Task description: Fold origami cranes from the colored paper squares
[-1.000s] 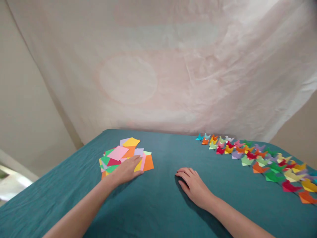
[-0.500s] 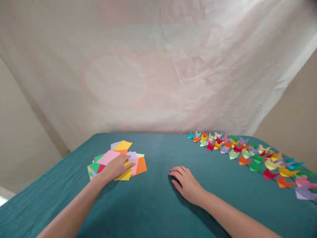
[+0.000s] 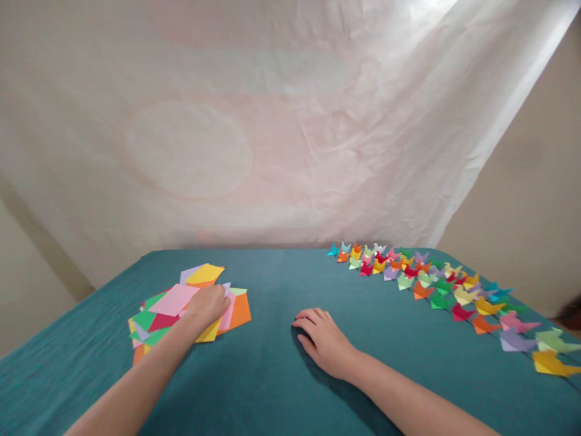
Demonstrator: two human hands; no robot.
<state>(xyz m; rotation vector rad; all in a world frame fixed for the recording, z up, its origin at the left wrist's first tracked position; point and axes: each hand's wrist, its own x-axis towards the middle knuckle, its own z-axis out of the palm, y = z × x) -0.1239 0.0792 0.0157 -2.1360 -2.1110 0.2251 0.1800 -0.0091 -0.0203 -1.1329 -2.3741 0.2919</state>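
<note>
A loose pile of coloured paper squares lies on the left of a teal-covered table. My left hand rests on top of the pile with its fingers curled over a pale sheet near the pile's right side; whether it grips a sheet is unclear. My right hand lies flat on the cloth in the middle, palm down, fingers together and stretched, holding nothing.
Several small folded paper birds in many colours stand in rows along the right side of the table, from the far edge toward the near right corner. A creased pale sheet hangs behind the table.
The camera has turned right, so everything sits further left in view. My left hand's fingers have curled in over the paper pile. My right hand stays flat on the cloth.
</note>
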